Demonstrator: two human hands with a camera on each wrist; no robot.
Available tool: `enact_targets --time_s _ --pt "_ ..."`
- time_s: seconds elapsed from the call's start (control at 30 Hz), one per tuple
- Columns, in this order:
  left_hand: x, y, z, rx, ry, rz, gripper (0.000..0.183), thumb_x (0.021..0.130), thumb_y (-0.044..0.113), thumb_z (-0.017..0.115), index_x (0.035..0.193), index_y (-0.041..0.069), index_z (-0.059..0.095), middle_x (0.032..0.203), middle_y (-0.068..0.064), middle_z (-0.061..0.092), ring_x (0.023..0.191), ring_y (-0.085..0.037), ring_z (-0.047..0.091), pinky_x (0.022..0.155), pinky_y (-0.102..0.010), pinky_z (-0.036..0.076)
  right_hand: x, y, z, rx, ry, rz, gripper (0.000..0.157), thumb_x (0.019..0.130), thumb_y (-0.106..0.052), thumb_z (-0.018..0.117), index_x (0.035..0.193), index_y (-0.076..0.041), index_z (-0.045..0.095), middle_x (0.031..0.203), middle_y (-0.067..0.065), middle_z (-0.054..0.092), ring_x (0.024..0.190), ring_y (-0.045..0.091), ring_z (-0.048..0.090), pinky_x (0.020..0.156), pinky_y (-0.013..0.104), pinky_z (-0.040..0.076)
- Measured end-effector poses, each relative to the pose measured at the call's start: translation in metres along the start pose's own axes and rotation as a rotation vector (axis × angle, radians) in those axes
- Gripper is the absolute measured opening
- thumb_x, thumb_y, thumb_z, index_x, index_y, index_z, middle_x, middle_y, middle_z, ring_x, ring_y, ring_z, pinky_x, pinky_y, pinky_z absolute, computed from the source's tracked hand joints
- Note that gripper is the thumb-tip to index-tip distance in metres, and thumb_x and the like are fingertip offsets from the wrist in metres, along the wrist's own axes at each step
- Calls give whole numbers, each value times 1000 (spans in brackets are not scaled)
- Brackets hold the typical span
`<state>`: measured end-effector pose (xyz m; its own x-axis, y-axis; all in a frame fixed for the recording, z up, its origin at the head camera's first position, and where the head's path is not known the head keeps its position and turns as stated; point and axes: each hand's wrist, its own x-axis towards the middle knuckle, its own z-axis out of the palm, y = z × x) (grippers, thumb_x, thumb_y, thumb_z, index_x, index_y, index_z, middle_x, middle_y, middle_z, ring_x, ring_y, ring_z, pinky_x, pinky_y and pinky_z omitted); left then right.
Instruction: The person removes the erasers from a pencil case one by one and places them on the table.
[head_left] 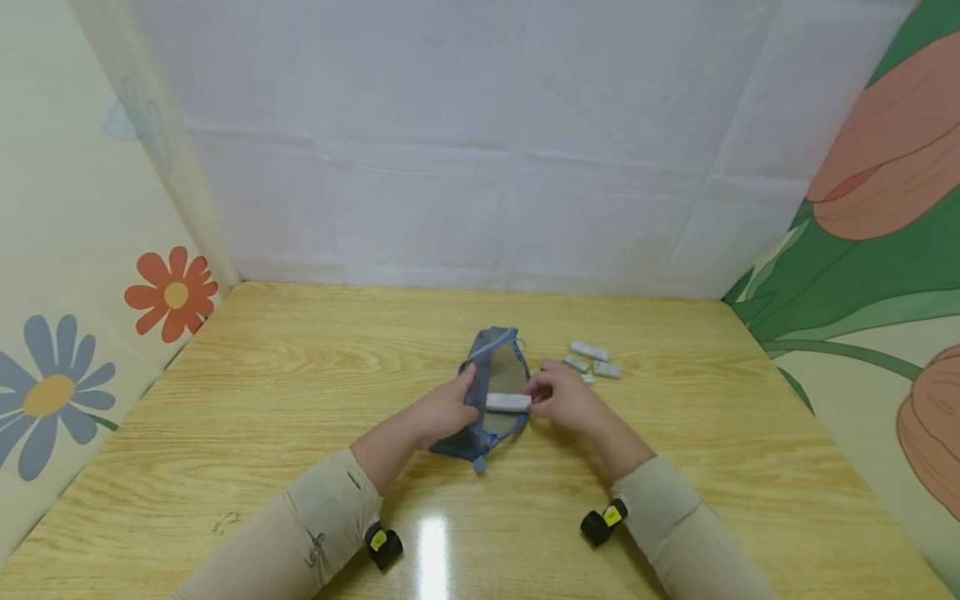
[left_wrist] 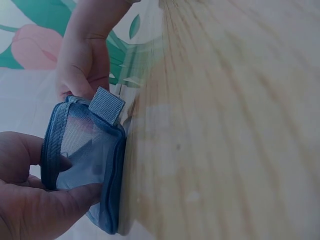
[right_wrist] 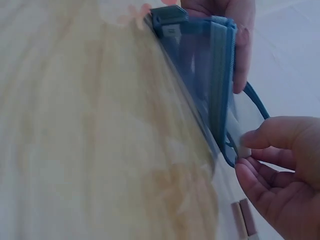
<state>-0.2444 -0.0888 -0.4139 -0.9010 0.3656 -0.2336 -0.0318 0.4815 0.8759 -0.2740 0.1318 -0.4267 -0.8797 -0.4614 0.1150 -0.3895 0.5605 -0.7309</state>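
A blue mesh zip pouch (head_left: 471, 440) lies on the wooden table with its mouth spread open to the right. My left hand (head_left: 447, 408) grips the pouch's left side; in the left wrist view, a fingertip hooks over the zip edge (left_wrist: 50, 150) while the thumb lies against the mesh (left_wrist: 85, 160). Between thumb and fingers, my right hand (head_left: 567, 402) pinches the right end of a white bar-shaped piece (head_left: 508, 402). That piece reaches across the pouch's mouth, its kind unclear. Only its pale end (right_wrist: 243, 151) shows at the fingertips in the right wrist view.
Just beyond my right hand lie several small blocks: a long white one (head_left: 588, 350), a greenish one (head_left: 576, 363), a shorter white one (head_left: 607, 369), and another partly hidden. A white sheet (head_left: 480, 208) hangs behind the table (head_left: 300, 350); flower-painted panels stand at both sides.
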Motion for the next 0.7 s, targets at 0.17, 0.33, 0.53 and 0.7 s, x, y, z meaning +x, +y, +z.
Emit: enact_targets --time_s 0.17,0.33,0.53,0.7 --pt "-1 1 1 -10 -3 -1 78 86 -1 46 147 10 0 152 -7 10 136 -29 15 108 -45 21 -4 6 -18 92 -21 80 21 75 3 67 96 2 67 100 16 59 82 16 58 72 23 50" --pt "-2 2 1 -26 -2 -7 78 85 -3 46 147 10 -1 152 -8 10 136 -30 16 108 -46 19 -7 16 -39 100 15 65 21 75 0 68 97 0 68 111 18 63 82 17 59 71 24 50" --pt "-1 2 1 -50 0 5 78 85 -5 45 147 8 -1 152 -10 10 135 -31 19 108 -46 20 -14 31 -58 78 50 85 20 78 -3 67 97 2 66 93 13 66 78 16 56 69 26 49" --pt "1 2 2 -49 5 8 78 84 -6 45 147 8 0 152 -11 10 135 -31 20 108 -45 20 -20 40 -64 66 51 134 19 79 -3 66 98 2 66 86 10 63 78 16 55 68 25 48"
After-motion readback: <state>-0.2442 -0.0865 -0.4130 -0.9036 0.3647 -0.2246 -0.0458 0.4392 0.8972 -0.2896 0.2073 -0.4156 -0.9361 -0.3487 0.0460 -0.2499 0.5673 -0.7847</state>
